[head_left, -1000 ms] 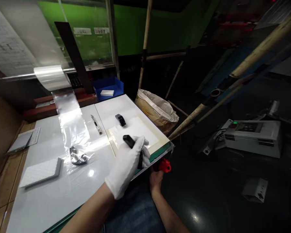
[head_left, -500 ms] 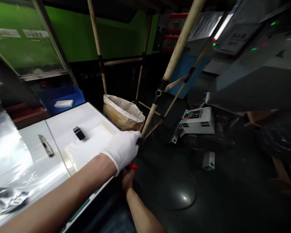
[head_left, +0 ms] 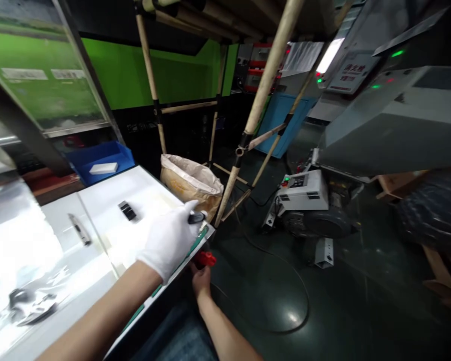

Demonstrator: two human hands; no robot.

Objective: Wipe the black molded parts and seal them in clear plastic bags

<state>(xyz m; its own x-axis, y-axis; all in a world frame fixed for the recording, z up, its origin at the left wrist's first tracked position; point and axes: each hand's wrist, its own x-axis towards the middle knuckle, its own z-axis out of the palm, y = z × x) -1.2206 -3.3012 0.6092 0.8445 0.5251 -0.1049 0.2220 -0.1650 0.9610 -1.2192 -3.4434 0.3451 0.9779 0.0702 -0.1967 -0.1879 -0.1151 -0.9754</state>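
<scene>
The right hand (head_left: 202,281), bare and below the table's edge, is curled around a red tool (head_left: 206,258); that edge and the shadow under it hide part of the grip. The hands are apart. Just above, at the corner of the white table (head_left: 113,188), the white-gloved left hand (head_left: 171,233) has its fingers closed on a black part (head_left: 197,217), one end of which sticks out toward the floor side (the rest is covered by the glove).

On the table to the left lie a dark piece wrapped in clear film (head_left: 32,303), a cutter knife (head_left: 78,229) and, nearer the gloved hand, a small black piece (head_left: 127,211). Just beyond the corner stands an open paper sack (head_left: 184,184), with a slanting pole (head_left: 261,95) rising beside it. At the table's far end, a blue bin (head_left: 120,155) holds a white block (head_left: 104,168). Off to the right, a grey control box (head_left: 304,193) shows a green light.
</scene>
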